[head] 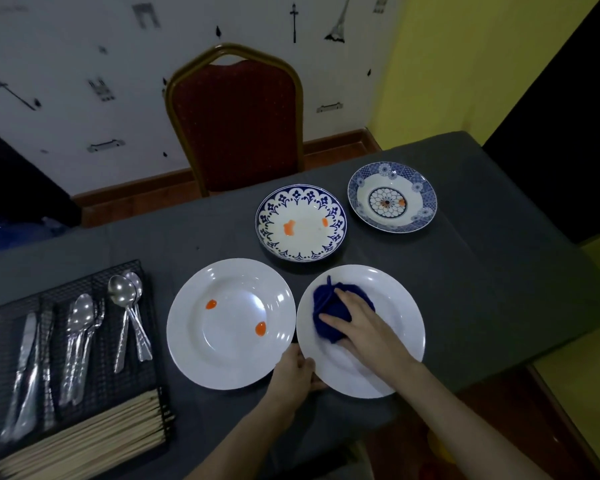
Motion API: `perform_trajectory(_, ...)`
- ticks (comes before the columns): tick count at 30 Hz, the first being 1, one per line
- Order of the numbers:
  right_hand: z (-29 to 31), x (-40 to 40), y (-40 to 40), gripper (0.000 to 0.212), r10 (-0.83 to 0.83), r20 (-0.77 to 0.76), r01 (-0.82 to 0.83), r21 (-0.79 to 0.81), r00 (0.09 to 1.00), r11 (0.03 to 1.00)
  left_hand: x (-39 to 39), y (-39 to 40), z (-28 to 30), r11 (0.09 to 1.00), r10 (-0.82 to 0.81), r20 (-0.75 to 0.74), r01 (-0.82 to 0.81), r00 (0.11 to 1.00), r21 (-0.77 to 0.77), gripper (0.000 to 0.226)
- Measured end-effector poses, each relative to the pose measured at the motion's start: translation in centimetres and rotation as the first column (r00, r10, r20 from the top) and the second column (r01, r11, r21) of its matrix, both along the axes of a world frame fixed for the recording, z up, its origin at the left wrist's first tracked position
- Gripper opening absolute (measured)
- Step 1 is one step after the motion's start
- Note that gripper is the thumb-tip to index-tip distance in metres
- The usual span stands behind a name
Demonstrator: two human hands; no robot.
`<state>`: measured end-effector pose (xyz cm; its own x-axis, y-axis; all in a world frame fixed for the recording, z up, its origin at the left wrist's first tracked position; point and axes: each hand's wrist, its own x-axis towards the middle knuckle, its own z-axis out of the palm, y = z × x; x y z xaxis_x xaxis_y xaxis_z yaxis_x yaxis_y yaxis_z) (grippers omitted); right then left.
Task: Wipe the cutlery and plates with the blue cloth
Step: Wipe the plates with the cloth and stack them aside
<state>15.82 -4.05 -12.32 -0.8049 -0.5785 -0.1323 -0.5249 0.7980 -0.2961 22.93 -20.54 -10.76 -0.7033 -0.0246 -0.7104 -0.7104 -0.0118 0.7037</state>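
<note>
My right hand point(355, 325) presses the bunched blue cloth point(329, 308) into the well of the right white plate point(400, 306). My left hand point(297, 374) holds that plate's near-left rim, thumb on top. Beside it, the left white plate point(194, 344) carries two orange smears. Behind them a blue-rimmed plate point(300, 251) has orange smears, and a blue patterned plate point(426, 202) has a small orange spot. Spoons point(123, 296), forks and knives lie in a black wire tray point(11, 310) at the left.
The grey tablecloth point(482, 289) covers the table, whose right edge drops off near the plates. A bundle of wooden chopsticks point(84, 434) fills the tray's near end. A red chair point(236, 123) stands behind the table.
</note>
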Motion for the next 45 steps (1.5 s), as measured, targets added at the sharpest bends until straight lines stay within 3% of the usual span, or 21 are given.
perform_trajectory(8, 1.2, -1.0, 3.5, 0.049, -0.11, -0.107, 0.124, 0.136, 0.988, 0.983, -0.1, -0.1, 0.0, 1.0, -0.009, 0.004, 0.01, 1.0, -0.017, 0.018)
perform_trajectory(12, 2.3, 1.3, 7.2, 0.047, -0.032, 0.011, 0.03, 0.184, 0.999, 0.982, 0.2, 0.1, 0.1, 0.999, 0.041, -0.018, -0.041, 0.999, 0.01, 0.019)
perform_trajectory(18, 2.6, 3.9, 5.1, 0.046, 0.026, 0.143, -0.025, -0.007, 0.989, 1.0, -0.3, 0.1, 0.1, 0.999, 0.033, -0.002, -0.033, 0.999, 0.043, 0.019)
perform_trajectory(22, 1.0, 2.1, 0.7, 0.051, 0.046, 0.09, -0.041, -0.055, 0.995, 0.998, -0.1, 0.3, -0.1, 1.0, 0.026, -0.03, -0.026, 0.999, 0.002, 0.021)
perform_trajectory(27, 0.4, -2.2, 0.0, 0.047, 0.016, -0.02, -0.014, 0.065, 1.0, 0.998, -0.1, 0.6, 0.1, 0.998, 0.046, -0.042, -0.047, 0.998, -0.033, 0.02)
perform_trajectory(32, 1.5, -3.9, 4.3, 0.046, 0.125, -0.051, -0.118, 0.125, 0.991, 0.985, 0.0, 1.3, 0.1, 0.983, 0.161, -0.036, -0.163, 0.986, -0.083, 0.014)
perform_trajectory(37, 2.3, -3.5, 9.9, 0.047, 0.344, 0.117, -0.357, 0.112, 0.932, 0.927, 0.9, 2.6, -0.2, 0.941, 0.313, -0.053, -0.317, 0.948, -0.117, 0.013)
perform_trajectory(42, 1.6, -3.0, 9.4, 0.053, 0.485, 0.194, -0.5, 0.035, 0.853, 0.865, 0.8, 3.1, -0.7, 0.924, 0.304, -0.068, -0.311, 0.95, -0.222, 0.013)
perform_trajectory(45, 0.4, -2.6, 6.1, 0.058, 0.532, 0.145, -0.536, -0.009, 0.834, 0.844, 0.6, 3.1, -0.6, 0.921, 0.283, -0.066, -0.29, 0.957, -0.261, 0.015)
